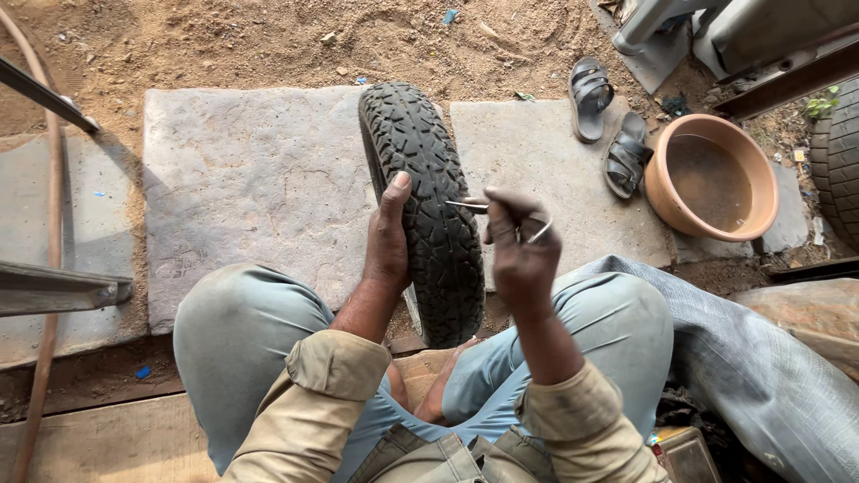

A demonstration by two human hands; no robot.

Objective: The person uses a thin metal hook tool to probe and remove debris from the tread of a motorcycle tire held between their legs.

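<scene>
The left hand [386, 240] lies flat against the left side of the tyre [428, 206], fingers stretched up along the tread, steadying it rather than gripping round it. The right hand [521, 255] is clenched on the handles of thin metal pliers [488, 213], whose tips point left and touch the tread near the middle of the tyre; the pliers' long axis runs almost level, left to right. The tyre stands upright on its edge between the person's knees [268, 322], its tread facing up at the camera and its long axis running away from the person, from the lap toward the sandy ground [268, 40]. It rests on the stone slabs [250, 179]. To the right lie two dark sandals [608, 125], and just beyond them a round clay-coloured basin [712, 176] holding some water. A grey cloth [761, 376] is draped by the right knee. A few small blue scraps [450, 16] lie in the dirt; no labels can be made out
</scene>
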